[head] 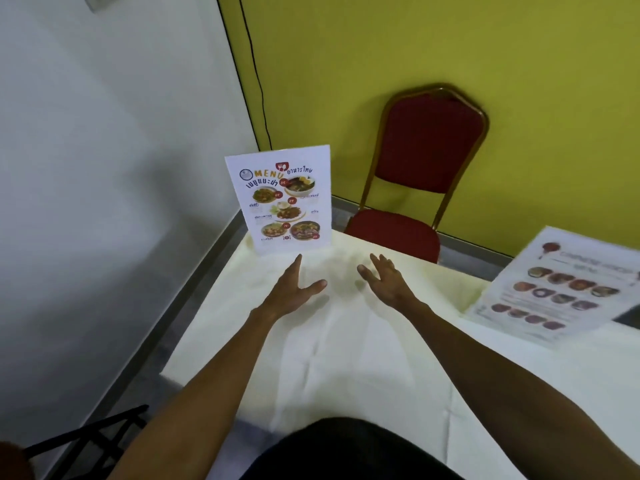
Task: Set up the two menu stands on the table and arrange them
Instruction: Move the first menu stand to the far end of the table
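A menu stand [282,199] stands upright at the far left corner of the cloth-covered counter [346,358], its long axis vertical. Just before it, the left hand [292,289] is open and empty, fingertips nearest the stand's base. Beside it, the right hand [386,280] is also spread and empty. Far right, the second menu stand [561,289] lies tilted back, closer to the right hand.

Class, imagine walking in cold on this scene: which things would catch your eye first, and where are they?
A colourful menu stand stands upright at the table's far left corner, both open hands, left hand and right hand, just short of it. A second menu lies flat at the right edge; a red chair sits against the yellow wall.
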